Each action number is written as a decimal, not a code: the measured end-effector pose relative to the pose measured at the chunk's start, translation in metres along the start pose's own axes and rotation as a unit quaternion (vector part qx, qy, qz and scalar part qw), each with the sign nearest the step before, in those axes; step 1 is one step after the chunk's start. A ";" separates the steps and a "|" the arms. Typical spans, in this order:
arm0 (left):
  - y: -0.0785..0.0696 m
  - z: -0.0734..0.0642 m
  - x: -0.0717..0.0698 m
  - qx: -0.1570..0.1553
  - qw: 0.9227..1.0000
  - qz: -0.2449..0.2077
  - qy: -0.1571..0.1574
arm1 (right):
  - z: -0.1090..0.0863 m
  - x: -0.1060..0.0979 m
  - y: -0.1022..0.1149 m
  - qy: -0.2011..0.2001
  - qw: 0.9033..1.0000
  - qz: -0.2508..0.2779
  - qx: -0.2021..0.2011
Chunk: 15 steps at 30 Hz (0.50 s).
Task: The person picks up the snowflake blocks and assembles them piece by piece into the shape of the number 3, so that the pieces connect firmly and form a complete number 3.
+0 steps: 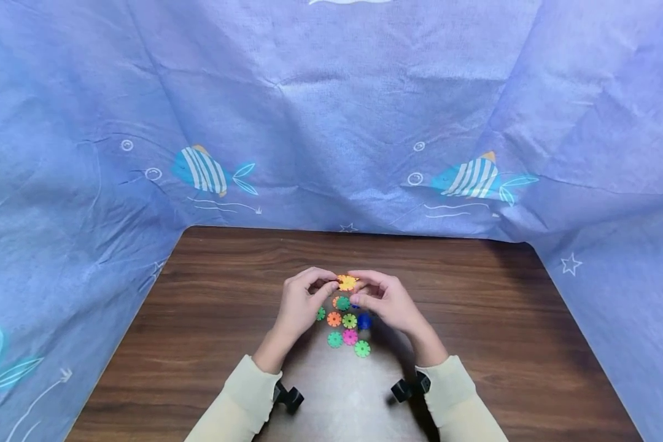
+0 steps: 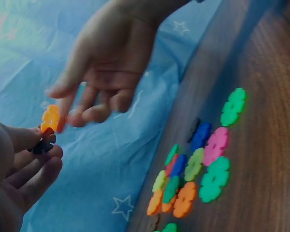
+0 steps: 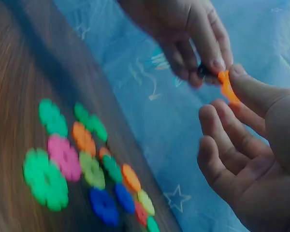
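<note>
My left hand (image 1: 301, 301) pinches a small joined piece of plastic snowflake discs between thumb and fingers. A black disc (image 2: 42, 145) sits in its fingertips, with an orange snowflake disc (image 2: 50, 117) standing up from it. My right hand (image 1: 389, 302) meets it from the other side, thumb and index finger at the orange disc's edge in the right wrist view. Its fingers are blurred in the left wrist view. Both hands hold the piece above the table, just beyond the loose discs. The right hand's other fingers are loosely bent.
Several loose snowflake discs lie on the brown wooden table (image 1: 226, 331), among them a pink disc (image 1: 350, 337), a green disc (image 1: 362, 348), an orange disc (image 1: 334, 319) and a blue disc (image 3: 104, 205). A blue fish-print cloth (image 1: 331, 123) encloses the table's back and sides.
</note>
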<state>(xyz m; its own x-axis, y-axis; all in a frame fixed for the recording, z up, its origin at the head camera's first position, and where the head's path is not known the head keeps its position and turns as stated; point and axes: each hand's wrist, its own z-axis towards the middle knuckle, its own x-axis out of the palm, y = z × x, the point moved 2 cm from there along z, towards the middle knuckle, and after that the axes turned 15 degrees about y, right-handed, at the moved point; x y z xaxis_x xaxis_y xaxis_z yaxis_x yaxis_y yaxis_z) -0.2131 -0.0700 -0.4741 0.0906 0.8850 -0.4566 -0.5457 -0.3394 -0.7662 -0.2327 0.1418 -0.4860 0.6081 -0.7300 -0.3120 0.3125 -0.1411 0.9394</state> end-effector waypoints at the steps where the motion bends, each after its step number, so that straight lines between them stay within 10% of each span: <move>1: 0.000 0.000 -0.001 -0.010 1.000 -0.012 0.002 | -0.001 -0.003 -0.001 -0.001 1.000 -0.015 0.012; 8: 0.001 0.001 -0.009 -0.068 0.995 -0.067 -0.011 | 0.007 -0.032 -0.020 0.009 0.976 -0.188 0.111; 15: 0.004 -0.003 -0.012 -0.076 0.996 -0.035 -0.001 | 0.023 -0.042 -0.047 0.050 0.923 -0.323 0.204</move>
<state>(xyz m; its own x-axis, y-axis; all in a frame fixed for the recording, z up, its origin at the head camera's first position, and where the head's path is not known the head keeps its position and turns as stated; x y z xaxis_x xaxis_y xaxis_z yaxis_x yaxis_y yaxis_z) -0.2138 -0.0828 -0.4726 0.1216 0.9090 -0.3988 -0.4054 -0.3213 -0.8558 -0.2896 0.1642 -0.5138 0.4617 -0.3440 -0.8176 0.3447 -0.7797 0.5227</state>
